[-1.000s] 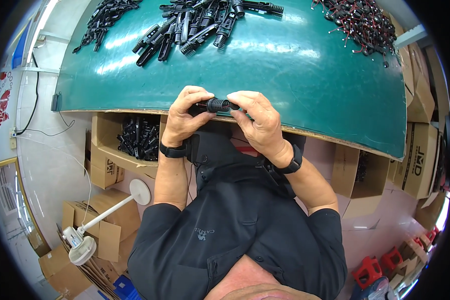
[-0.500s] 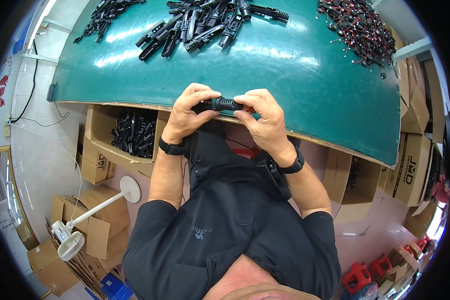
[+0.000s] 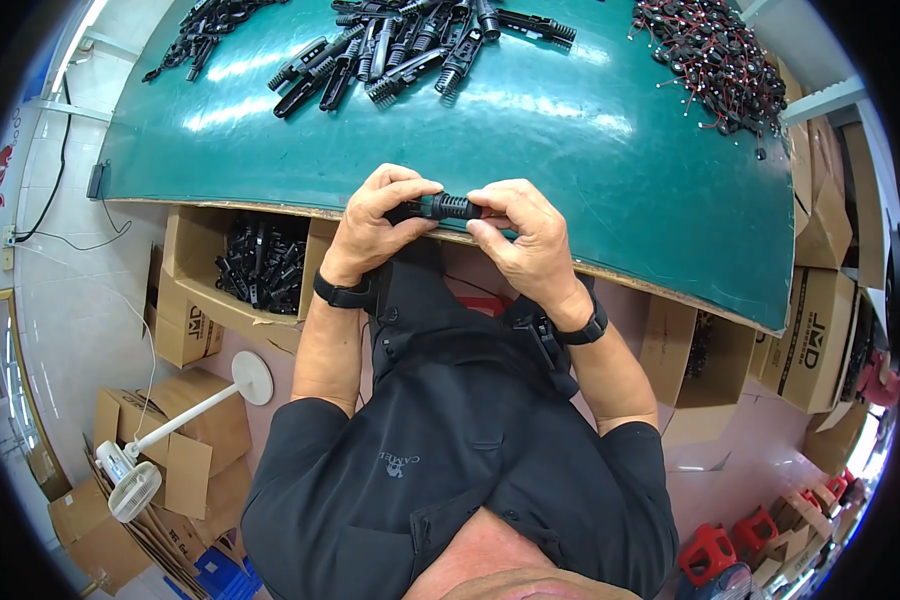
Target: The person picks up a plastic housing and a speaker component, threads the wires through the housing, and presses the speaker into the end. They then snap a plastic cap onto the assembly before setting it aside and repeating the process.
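A black ribbed plastic part [image 3: 452, 207], roughly tube-shaped with ring-like fins, lies level between my hands just above the table's near edge. My left hand [image 3: 385, 215] pinches its left end between thumb and fingers. At the other end, my right hand [image 3: 525, 225] grips a small round dark piece against the tube with thumb and forefinger. Whether that piece is separate, I cannot tell. Farther back on the green table [image 3: 300, 170] lies a heap of similar black ribbed parts [image 3: 410, 50].
Small black round components with red wires [image 3: 720, 70] are piled at the back right. More black parts [image 3: 190, 40] lie at the far left. Under the table edge stand an open carton of black parts [image 3: 260, 265] and another carton [image 3: 700, 355]. A white fan [image 3: 135, 490] stands lower left.
Both hands hold nearly the same pose on the part. The whole view has shifted slightly, so the surroundings sit a little farther left.
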`<control>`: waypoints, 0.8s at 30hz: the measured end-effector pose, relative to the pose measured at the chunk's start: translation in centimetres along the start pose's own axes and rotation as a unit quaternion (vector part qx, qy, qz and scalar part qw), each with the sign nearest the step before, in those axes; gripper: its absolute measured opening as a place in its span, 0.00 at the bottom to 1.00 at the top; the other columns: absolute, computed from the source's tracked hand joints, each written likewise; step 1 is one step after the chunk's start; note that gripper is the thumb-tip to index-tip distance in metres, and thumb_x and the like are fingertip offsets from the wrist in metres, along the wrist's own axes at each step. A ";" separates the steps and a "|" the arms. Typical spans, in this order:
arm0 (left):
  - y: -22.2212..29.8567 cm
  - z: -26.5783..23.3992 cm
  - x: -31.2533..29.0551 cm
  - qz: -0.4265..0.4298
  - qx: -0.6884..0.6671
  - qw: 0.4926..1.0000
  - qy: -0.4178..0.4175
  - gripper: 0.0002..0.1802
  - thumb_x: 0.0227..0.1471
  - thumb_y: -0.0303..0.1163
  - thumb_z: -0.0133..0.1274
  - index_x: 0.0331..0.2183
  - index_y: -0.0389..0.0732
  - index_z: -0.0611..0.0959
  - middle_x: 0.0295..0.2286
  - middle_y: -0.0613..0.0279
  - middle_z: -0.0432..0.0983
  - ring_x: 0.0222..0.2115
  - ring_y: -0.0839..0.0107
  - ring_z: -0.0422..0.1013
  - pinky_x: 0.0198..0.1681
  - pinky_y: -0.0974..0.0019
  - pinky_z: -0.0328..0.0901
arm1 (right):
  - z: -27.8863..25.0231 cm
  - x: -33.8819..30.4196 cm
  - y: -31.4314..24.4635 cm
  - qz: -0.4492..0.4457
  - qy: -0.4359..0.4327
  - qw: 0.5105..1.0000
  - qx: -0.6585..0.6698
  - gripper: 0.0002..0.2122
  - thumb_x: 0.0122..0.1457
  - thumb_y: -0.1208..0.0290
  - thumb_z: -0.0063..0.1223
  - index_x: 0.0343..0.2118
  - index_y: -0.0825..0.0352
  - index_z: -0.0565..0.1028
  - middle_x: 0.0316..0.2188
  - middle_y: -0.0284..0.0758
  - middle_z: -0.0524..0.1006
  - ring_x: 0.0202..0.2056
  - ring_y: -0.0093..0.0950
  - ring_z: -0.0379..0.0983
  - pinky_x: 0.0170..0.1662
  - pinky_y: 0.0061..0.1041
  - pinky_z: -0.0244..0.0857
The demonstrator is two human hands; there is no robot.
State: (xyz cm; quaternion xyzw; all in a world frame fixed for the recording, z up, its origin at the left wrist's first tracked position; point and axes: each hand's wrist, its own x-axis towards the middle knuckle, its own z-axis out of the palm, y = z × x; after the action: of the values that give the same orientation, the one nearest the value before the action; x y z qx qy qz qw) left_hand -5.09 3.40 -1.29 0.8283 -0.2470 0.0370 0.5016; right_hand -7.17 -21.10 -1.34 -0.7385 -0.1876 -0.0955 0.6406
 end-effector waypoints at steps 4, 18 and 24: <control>0.0 -0.1 0.0 -0.003 0.007 1.000 -0.004 0.30 0.41 0.16 0.72 0.50 0.41 0.88 0.42 0.60 0.78 0.44 0.66 0.75 0.49 0.66 0.71 | -0.3 0.1 0.7 -0.020 -0.008 1.000 -0.012 0.14 0.55 0.84 0.70 0.44 0.68 0.84 0.41 0.36 0.81 0.37 0.25 0.81 0.41 0.22 0.78; -0.2 -0.4 0.3 0.004 0.001 1.000 -0.020 0.30 0.40 0.16 0.73 0.49 0.44 0.89 0.38 0.63 0.78 0.38 0.69 0.75 0.43 0.67 0.71 | -0.6 0.3 0.9 -0.066 0.000 0.995 -0.074 0.12 0.54 0.83 0.72 0.41 0.69 0.84 0.34 0.36 0.81 0.33 0.25 0.79 0.36 0.23 0.75; -0.3 -0.3 0.6 0.019 0.012 1.000 -0.015 0.30 0.40 0.17 0.73 0.49 0.45 0.90 0.37 0.63 0.77 0.36 0.69 0.74 0.41 0.67 0.71 | -0.3 0.4 0.9 -0.038 -0.004 0.998 -0.056 0.12 0.54 0.82 0.72 0.41 0.69 0.83 0.31 0.35 0.81 0.29 0.23 0.79 0.34 0.23 0.75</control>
State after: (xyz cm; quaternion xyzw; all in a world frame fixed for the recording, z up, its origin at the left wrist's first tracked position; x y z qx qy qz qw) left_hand -4.35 3.50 -1.19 0.8296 -0.2700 0.0372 0.4873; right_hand -6.43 -21.43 -2.01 -0.7657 -0.2129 -0.1269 0.5935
